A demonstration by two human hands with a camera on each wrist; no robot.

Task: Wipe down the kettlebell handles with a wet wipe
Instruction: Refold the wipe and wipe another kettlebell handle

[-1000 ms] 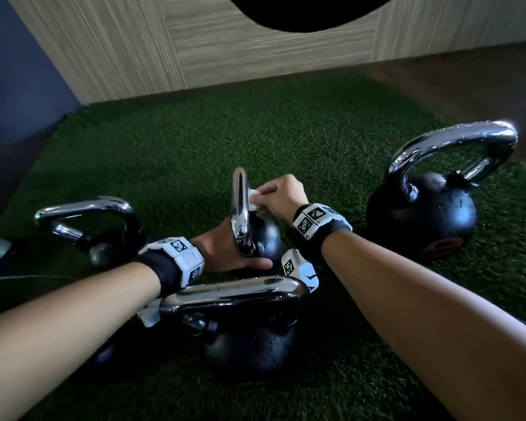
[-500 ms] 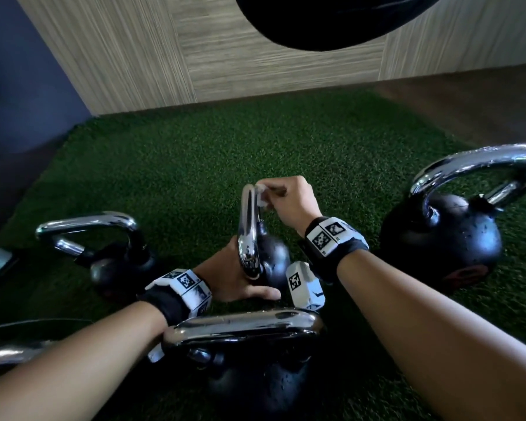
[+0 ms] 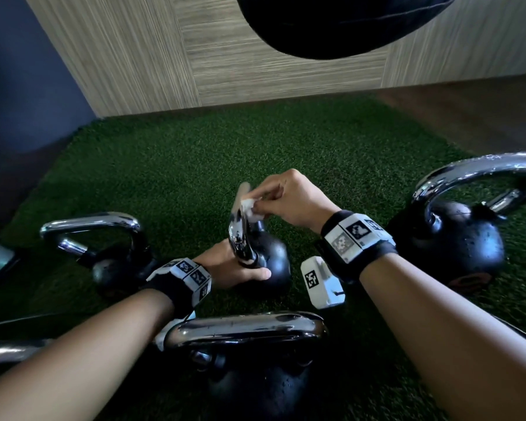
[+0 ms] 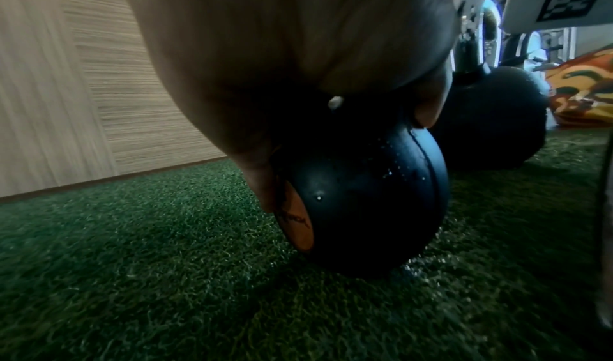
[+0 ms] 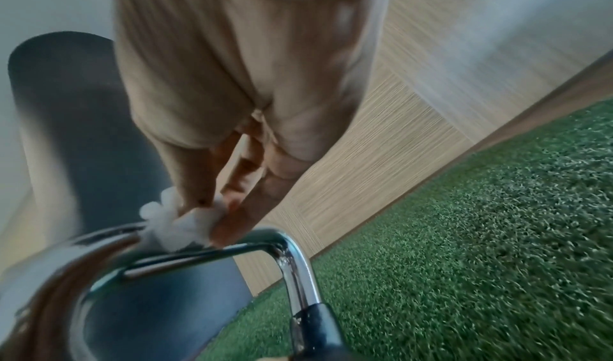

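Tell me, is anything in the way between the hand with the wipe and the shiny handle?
Nothing visible is. The right hand pinches the wet wipe and presses it straight onto the small kettlebell's handle. The left hand only steadies that kettlebell lower down.

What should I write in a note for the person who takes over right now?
Left hand: grips the small centre kettlebell at its body, steadying it on the turf.
Right hand: pinches the wet wipe against the top of that kettlebell's chrome handle.
Done: cannot tell which handles are already clean.
Left: finish this handle; check the left kettlebell, near kettlebell and right kettlebell.
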